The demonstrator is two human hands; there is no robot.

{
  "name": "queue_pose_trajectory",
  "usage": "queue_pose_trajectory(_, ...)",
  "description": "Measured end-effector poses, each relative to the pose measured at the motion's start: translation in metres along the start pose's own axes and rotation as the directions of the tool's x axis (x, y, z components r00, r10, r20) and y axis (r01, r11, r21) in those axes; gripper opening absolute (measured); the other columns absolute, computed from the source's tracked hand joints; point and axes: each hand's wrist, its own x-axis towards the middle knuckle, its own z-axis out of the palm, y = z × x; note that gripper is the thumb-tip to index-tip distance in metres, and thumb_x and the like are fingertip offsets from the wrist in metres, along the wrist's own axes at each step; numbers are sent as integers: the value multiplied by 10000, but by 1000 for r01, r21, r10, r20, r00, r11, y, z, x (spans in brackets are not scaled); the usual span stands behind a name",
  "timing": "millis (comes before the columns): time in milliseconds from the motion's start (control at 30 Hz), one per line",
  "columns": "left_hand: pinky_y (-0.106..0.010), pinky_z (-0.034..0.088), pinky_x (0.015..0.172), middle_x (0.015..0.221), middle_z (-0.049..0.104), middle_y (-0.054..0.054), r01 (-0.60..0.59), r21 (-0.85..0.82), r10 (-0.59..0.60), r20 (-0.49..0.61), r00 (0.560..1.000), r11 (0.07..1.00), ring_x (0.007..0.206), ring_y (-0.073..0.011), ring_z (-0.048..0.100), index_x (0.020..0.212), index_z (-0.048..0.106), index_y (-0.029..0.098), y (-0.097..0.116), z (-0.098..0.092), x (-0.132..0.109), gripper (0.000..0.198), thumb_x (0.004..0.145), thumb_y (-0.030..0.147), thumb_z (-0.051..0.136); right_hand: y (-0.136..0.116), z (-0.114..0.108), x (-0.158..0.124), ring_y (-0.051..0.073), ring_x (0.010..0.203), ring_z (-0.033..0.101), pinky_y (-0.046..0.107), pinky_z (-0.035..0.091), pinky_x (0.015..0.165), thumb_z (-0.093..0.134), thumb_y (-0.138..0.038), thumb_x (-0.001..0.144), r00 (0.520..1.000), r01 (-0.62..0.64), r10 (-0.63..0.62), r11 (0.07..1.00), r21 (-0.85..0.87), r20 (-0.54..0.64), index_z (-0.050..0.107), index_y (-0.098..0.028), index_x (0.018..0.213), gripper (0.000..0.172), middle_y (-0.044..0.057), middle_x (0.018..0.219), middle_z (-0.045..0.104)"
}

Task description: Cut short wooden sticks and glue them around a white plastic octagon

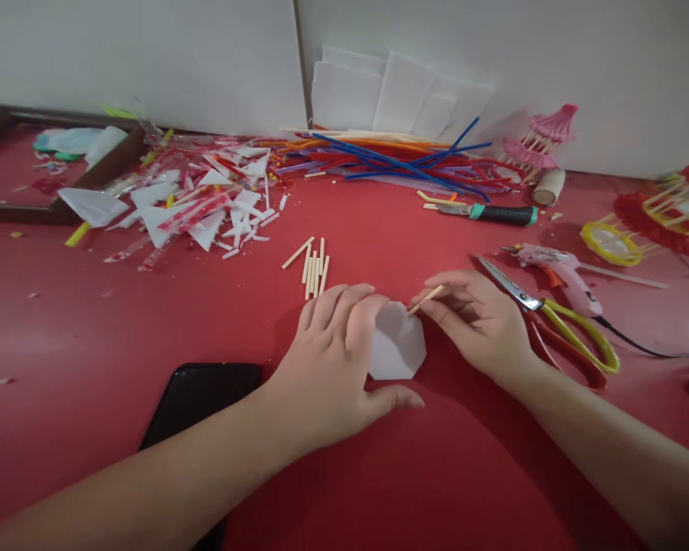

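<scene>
A white, many-sided piece of card (399, 348) lies flat on the red table (92, 321). My left hand (336, 360) rests on its left part, fingers flat and together, pressing it down. My right hand (476, 321) pinches a short wooden stick (426, 299) between thumb and fingers, its tip at the card's upper right edge. Several more short wooden sticks (315, 269) lie in a small bunch just beyond my left hand.
Scissors with yellow and red handles (556, 321) and a pink glue gun (563, 272) lie right of my right hand. A black phone (198, 398) lies near left. Paper scraps (195, 203), coloured straws (402, 161), a utility knife (494, 213) and paper lanterns (654, 214) sit further back.
</scene>
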Motion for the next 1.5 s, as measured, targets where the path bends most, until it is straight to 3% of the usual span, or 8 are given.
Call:
queue_pose_trajectory(100, -543, 456, 996, 1279, 581, -167, 43, -58, -43, 7, 999, 997, 1215, -376, 538, 1306, 370, 183, -3, -1, 3, 668, 787, 415, 720, 0, 2, -2, 175, 851, 751, 304, 616, 744, 660, -281, 921, 1000, 27, -27, 1000, 6, 15, 608, -285, 1068, 156, 9, 909, 754)
queue_pose_trajectory(300, -524, 419, 1080, 1381, 518, -160, -105, -166, 115, 52, 992, 981, 1293, -340, 508, 1375, 272, 211, -4, -7, -1, 706, 754, 203, 608, -1, -1, -2, 183, 874, 743, 333, 623, 757, 654, -253, 923, 993, 78, -75, 997, 29, -89, 613, -299, 1095, 183, 14, 959, 734)
queue_pose_trajectory(367, -552, 401, 1096, 1429, 482, -177, -99, -172, 106, 31, 994, 980, 1339, -362, 471, 1383, 260, 218, -5, -6, -1, 708, 787, 268, 638, -1, -2, -2, 187, 871, 742, 340, 624, 748, 649, -267, 926, 993, 76, -76, 997, -1, -85, 618, -307, 1101, 181, 15, 964, 737)
queue_pose_trajectory(433, -572, 415, 1076, 1422, 492, -191, -64, -168, 68, 19, 997, 984, 1328, -386, 474, 1375, 278, 218, -7, -3, 0, 768, 793, 443, 724, 0, -4, -1, 189, 850, 740, 345, 622, 744, 650, -272, 925, 996, 70, -72, 997, -44, -53, 623, -307, 1088, 169, 15, 934, 736)
queue_pose_trajectory(533, -552, 466, 1027, 1352, 551, -177, 8, -170, -1, 42, 999, 985, 1264, -385, 518, 1352, 322, 215, -10, 1, 2, 963, 641, 590, 854, 1, -6, -1, 183, 826, 734, 343, 614, 748, 665, -245, 911, 994, 103, -105, 992, -72, -34, 618, -291, 1030, 136, 12, 904, 715)
queue_pose_trajectory(633, -519, 479, 1022, 1341, 556, -163, 29, -193, -21, 43, 999, 981, 1247, -362, 532, 1342, 349, 217, -12, 1, 2, 977, 605, 554, 894, 2, -9, -1, 183, 817, 728, 347, 609, 734, 675, -222, 899, 989, 138, -142, 987, -85, -40, 600, -280, 987, 129, 13, 894, 699)
queue_pose_trajectory(1167, -531, 441, 1029, 1382, 557, -163, 9, -184, 11, 107, 994, 983, 1271, -359, 506, 1313, 367, 204, -11, -6, 3, 792, 752, 576, 785, 8, -8, 0, 178, 831, 728, 332, 606, 746, 665, -189, 899, 980, 197, -196, 976, -88, 17, 600, -251, 979, 121, 16, 899, 714)
queue_pose_trajectory(1500, -523, 443, 1021, 1383, 544, -186, -7, -168, 26, 112, 993, 986, 1270, -361, 496, 1342, 345, 172, -12, -5, 4, 833, 764, 597, 766, -3, -11, 3, 139, 797, 723, 248, 580, 711, 658, -167, 893, 964, 266, -261, 927, -265, 57, 613, -229, 926, 84, 0, 855, 729)
